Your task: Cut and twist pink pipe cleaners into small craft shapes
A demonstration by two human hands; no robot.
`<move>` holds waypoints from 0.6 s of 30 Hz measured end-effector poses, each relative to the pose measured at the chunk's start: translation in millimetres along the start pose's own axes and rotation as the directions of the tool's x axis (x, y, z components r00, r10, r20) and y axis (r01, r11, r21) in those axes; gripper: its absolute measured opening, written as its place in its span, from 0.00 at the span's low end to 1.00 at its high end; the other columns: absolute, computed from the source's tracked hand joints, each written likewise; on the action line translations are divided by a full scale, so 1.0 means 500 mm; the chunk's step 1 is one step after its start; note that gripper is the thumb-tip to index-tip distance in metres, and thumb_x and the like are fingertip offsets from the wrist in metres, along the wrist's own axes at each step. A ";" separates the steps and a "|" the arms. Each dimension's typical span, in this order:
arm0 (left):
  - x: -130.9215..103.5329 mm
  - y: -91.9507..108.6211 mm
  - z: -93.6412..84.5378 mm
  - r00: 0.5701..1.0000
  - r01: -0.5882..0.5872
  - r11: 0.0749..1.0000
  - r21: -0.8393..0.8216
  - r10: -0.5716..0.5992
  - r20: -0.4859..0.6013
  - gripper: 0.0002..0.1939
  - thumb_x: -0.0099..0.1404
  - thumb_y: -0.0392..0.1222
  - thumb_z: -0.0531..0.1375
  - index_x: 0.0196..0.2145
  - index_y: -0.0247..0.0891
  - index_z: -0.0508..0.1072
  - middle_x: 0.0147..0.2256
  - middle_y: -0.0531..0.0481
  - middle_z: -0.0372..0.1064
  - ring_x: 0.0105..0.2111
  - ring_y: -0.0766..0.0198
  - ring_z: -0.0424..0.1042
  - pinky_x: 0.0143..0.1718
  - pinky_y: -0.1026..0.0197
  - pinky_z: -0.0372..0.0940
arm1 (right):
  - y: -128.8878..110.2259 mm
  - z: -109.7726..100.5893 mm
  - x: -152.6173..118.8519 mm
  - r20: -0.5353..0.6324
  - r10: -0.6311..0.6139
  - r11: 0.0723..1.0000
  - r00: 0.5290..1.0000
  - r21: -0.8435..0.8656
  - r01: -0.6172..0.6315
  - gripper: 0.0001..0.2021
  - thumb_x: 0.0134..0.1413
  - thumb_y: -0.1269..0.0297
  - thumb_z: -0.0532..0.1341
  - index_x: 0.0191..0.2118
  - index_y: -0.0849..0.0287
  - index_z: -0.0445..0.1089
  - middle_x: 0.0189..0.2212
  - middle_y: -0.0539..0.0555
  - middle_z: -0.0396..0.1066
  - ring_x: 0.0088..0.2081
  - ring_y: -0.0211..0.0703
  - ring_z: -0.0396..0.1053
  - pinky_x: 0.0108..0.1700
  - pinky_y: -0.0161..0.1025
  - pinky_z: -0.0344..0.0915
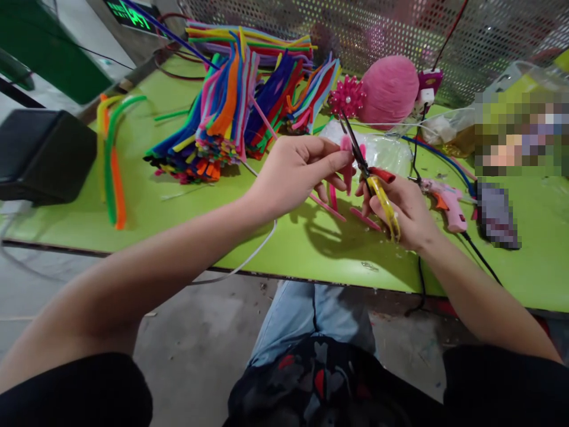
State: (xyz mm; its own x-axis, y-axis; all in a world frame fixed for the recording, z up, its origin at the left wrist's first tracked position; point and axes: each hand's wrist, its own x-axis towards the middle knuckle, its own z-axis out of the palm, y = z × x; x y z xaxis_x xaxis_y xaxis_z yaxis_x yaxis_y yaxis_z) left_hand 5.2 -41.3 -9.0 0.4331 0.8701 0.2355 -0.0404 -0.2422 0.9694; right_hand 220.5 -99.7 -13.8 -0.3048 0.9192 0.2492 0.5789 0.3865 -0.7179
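My left hand (pixel 306 169) is closed in a pinch on a pink fuzzy stem (pixel 347 169), whose looped tip stands above the fingertips. My right hand (pixel 400 207) is wrapped round scissors (pixel 380 198) with yellow-taped and red handles. Their dark blades point up and away, right beside the pink stem; whether they touch it I cannot tell. More pink stem pieces (pixel 328 207) hang or lie below the hands over the green table (pixel 284 249). Behind the blades are a clear plastic packet (pixel 386 151) and a pink beaded flower (pixel 347 96).
Bundles of coloured fuzzy stems (pixel 222 112) lie at the back left, with loose orange and green ones (pixel 113 166) and a black box (pixel 47 155) further left. Right are a pink yarn ball (pixel 391 90), a pink glue gun (pixel 451 204) and cables. A white cable crosses under my left arm.
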 end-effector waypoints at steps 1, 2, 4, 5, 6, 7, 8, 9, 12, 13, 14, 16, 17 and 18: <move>0.000 0.000 -0.001 1.000 -0.008 1.000 0.001 0.008 0.001 0.16 0.70 0.52 0.69 0.37 0.34 0.80 0.31 0.48 0.82 0.30 0.64 0.83 0.25 0.70 0.75 | -0.002 0.000 0.000 -0.004 0.002 1.000 1.000 0.005 -0.002 0.28 0.63 0.32 0.59 0.31 0.54 0.56 0.29 0.53 0.60 0.31 0.44 0.60 0.31 0.41 0.59; 0.000 0.000 -0.002 1.000 -0.015 1.000 0.002 0.015 0.003 0.15 0.70 0.51 0.69 0.36 0.34 0.80 0.32 0.48 0.82 0.30 0.64 0.84 0.26 0.70 0.75 | -0.005 -0.001 0.000 -0.009 0.007 1.000 1.000 0.010 -0.007 0.28 0.62 0.33 0.60 0.30 0.54 0.56 0.28 0.53 0.60 0.30 0.44 0.59 0.30 0.40 0.57; 0.001 0.000 -0.003 1.000 -0.020 1.000 0.003 0.020 0.011 0.16 0.70 0.51 0.69 0.35 0.34 0.80 0.32 0.48 0.82 0.31 0.63 0.84 0.26 0.70 0.75 | -0.011 -0.001 0.000 -0.020 0.013 1.000 1.000 0.016 -0.013 0.28 0.62 0.35 0.62 0.29 0.54 0.55 0.27 0.53 0.60 0.29 0.42 0.57 0.29 0.40 0.55; 0.001 -0.001 -0.004 1.000 -0.015 1.000 -0.001 0.015 0.019 0.16 0.71 0.52 0.69 0.34 0.34 0.80 0.31 0.48 0.82 0.31 0.63 0.84 0.25 0.70 0.74 | -0.013 -0.001 0.000 -0.023 0.014 1.000 1.000 0.019 -0.014 0.28 0.62 0.36 0.62 0.28 0.54 0.55 0.27 0.52 0.59 0.29 0.42 0.56 0.29 0.40 0.54; 0.001 -0.001 -0.004 1.000 -0.006 1.000 -0.010 0.007 0.029 0.17 0.71 0.52 0.68 0.34 0.34 0.80 0.31 0.48 0.82 0.31 0.63 0.84 0.24 0.70 0.73 | -0.016 -0.001 0.000 -0.025 0.014 1.000 1.000 0.022 -0.013 0.28 0.61 0.36 0.63 0.28 0.54 0.55 0.26 0.52 0.58 0.29 0.41 0.55 0.29 0.40 0.53; 0.001 -0.002 -0.005 0.999 0.004 1.000 -0.023 -0.004 0.040 0.16 0.71 0.52 0.68 0.34 0.34 0.80 0.31 0.48 0.82 0.31 0.63 0.84 0.23 0.71 0.72 | -0.017 0.000 0.000 -0.025 0.009 1.000 1.000 0.030 -0.008 0.28 0.61 0.36 0.63 0.27 0.54 0.55 0.26 0.52 0.58 0.28 0.41 0.55 0.28 0.39 0.52; 0.001 -0.003 -0.005 0.999 0.016 0.999 -0.039 -0.014 0.051 0.16 0.71 0.52 0.68 0.35 0.34 0.80 0.31 0.48 0.82 0.31 0.63 0.84 0.22 0.71 0.71 | -0.018 0.000 0.000 -0.025 0.005 0.999 1.000 0.040 -0.004 0.29 0.61 0.35 0.63 0.27 0.54 0.55 0.26 0.52 0.57 0.29 0.41 0.55 0.28 0.39 0.52; 0.002 -0.004 -0.005 0.998 0.027 0.998 -0.056 -0.024 0.059 0.15 0.71 0.51 0.68 0.36 0.35 0.80 0.31 0.48 0.82 0.31 0.63 0.84 0.22 0.71 0.71 | -0.019 0.000 0.000 -0.022 0.006 0.999 1.000 0.050 -0.005 0.29 0.60 0.35 0.63 0.27 0.54 0.55 0.26 0.52 0.57 0.29 0.41 0.55 0.28 0.39 0.52; 0.004 -0.008 -0.007 0.997 0.038 0.996 -0.085 -0.032 0.068 0.15 0.71 0.50 0.68 0.36 0.35 0.79 0.31 0.49 0.82 0.31 0.63 0.84 0.22 0.71 0.71 | -0.016 0.002 -0.003 -0.023 0.015 0.997 1.000 0.076 -0.013 0.29 0.61 0.35 0.64 0.28 0.54 0.56 0.26 0.51 0.56 0.29 0.41 0.54 0.28 0.39 0.51; 0.005 -0.009 -0.007 0.997 0.035 0.996 -0.086 -0.029 0.069 0.15 0.71 0.51 0.68 0.35 0.35 0.79 0.30 0.49 0.82 0.31 0.63 0.84 0.22 0.71 0.71 | -0.014 0.003 -0.005 -0.024 0.017 0.997 1.000 0.081 -0.015 0.28 0.61 0.35 0.64 0.29 0.54 0.57 0.26 0.51 0.57 0.29 0.41 0.55 0.28 0.39 0.51; 0.006 -0.010 -0.007 0.997 0.031 0.996 -0.085 -0.024 0.074 0.16 0.71 0.51 0.68 0.34 0.35 0.79 0.30 0.49 0.82 0.30 0.63 0.83 0.22 0.71 0.70 | -0.013 0.004 -0.006 -0.028 0.019 0.996 0.999 0.084 -0.017 0.28 0.61 0.35 0.63 0.29 0.55 0.57 0.26 0.51 0.57 0.29 0.41 0.55 0.28 0.39 0.51; 0.006 -0.009 -0.008 0.997 0.022 0.997 -0.079 -0.015 0.081 0.17 0.71 0.53 0.68 0.33 0.35 0.78 0.29 0.49 0.81 0.30 0.64 0.83 0.22 0.72 0.70 | -0.011 0.006 -0.008 -0.037 0.018 0.996 0.999 0.087 -0.014 0.29 0.62 0.32 0.61 0.29 0.55 0.58 0.26 0.51 0.58 0.28 0.41 0.55 0.27 0.39 0.50; 0.006 -0.009 -0.008 0.996 0.018 0.997 -0.076 -0.011 0.083 0.17 0.71 0.53 0.68 0.33 0.35 0.78 0.29 0.50 0.81 0.30 0.64 0.83 0.22 0.72 0.70 | -0.011 0.006 -0.008 -0.040 0.015 0.996 0.999 0.086 -0.012 0.30 0.63 0.31 0.60 0.29 0.55 0.58 0.25 0.51 0.58 0.28 0.40 0.55 0.27 0.39 0.50; 0.006 -0.008 -0.007 0.997 0.014 0.997 -0.073 -0.008 0.082 0.18 0.71 0.53 0.68 0.32 0.35 0.78 0.29 0.50 0.81 0.30 0.65 0.83 0.22 0.72 0.70 | -0.010 0.007 -0.008 -0.045 0.011 0.996 0.999 0.084 -0.007 0.30 0.63 0.31 0.59 0.29 0.55 0.58 0.25 0.51 0.58 0.27 0.40 0.54 0.27 0.39 0.50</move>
State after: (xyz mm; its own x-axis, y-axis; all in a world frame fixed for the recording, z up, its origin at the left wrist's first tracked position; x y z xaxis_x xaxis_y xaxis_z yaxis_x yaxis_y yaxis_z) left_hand 3.4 -36.3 -11.8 0.5054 0.8341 0.2209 -0.1002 -0.1976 0.9752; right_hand 216.3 -105.8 -13.4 -0.2644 0.9257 0.2704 0.5158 0.3727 -0.7714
